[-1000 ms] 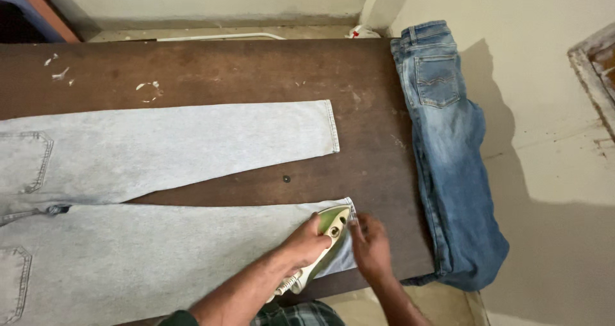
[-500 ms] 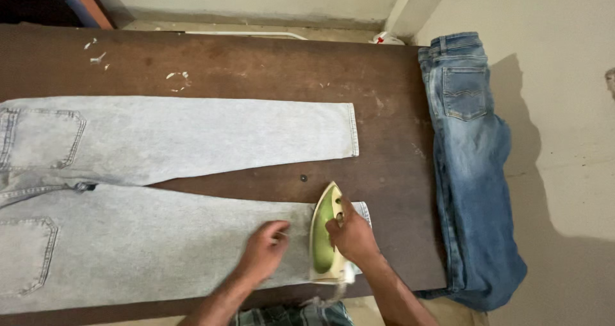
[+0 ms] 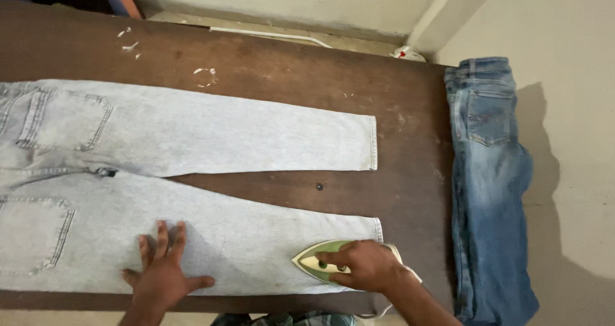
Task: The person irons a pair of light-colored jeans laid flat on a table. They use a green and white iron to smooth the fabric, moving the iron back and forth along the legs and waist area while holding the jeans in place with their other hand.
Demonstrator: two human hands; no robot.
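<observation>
The iron (image 3: 323, 260) is green and cream, and it sits flat on the near leg of the pale grey jeans (image 3: 211, 172), close to the hem. Its pointed tip aims toward the left hand. The right hand (image 3: 362, 266) is on top of the iron, and its grip is closed around the handle, with the fingers curled over it.

The left hand (image 3: 160, 271) lies flat on the same jeans leg, well apart from the iron. Its grip is spread wide, with the fingers fanned out and the palm pressing the cloth down. It holds nothing.

The pale grey jeans are spread out on the dark brown tabletop (image 3: 288, 76). The two legs run side by side, one past the hands and one under them. A bare strip of wood shows between the legs, with a small dark screw (image 3: 319, 187) in it, just past the iron. Back pockets show on the far side of the left hand.

A pair of blue jeans (image 3: 490, 185) hangs over the end of the tabletop, beyond the right hand. Small white flecks (image 3: 206, 76) dot the wood far from both hands. A white pipe (image 3: 269, 35) runs along the floor by the wall.
</observation>
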